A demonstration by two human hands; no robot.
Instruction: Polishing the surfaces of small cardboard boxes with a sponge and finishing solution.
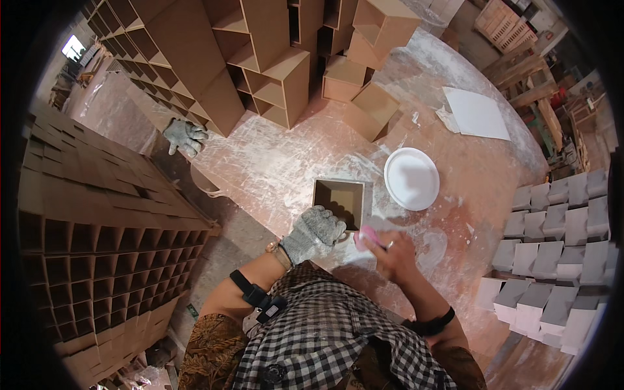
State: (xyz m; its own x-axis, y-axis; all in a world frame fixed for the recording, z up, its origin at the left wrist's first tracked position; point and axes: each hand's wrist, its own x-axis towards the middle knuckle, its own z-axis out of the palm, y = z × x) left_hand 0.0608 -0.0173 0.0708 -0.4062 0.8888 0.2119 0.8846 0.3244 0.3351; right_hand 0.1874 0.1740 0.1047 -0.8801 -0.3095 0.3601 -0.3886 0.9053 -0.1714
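Observation:
A small open-topped brown fibreboard box (338, 197) stands on the dusty worktable in front of me, its far and right rims pale. My left hand (313, 233), in a grey knitted glove, lies over the box's near left side, fingers curled on its wall. Bare, my right hand (394, 255) pinches a pink sponge (366, 238) close to the box's near right corner. Whether the sponge touches the box I cannot tell. A round white dish or lid (411, 179), white inside, lies to the right of the box.
An empty grey glove (185, 136) lies at the table's left edge. Stacked brown boxes (286, 84) stand at the back, more (117, 240) at left. White-grey boxes (559, 260) are piled at right. A white sheet (478, 113) lies on the far right of the table (260, 175).

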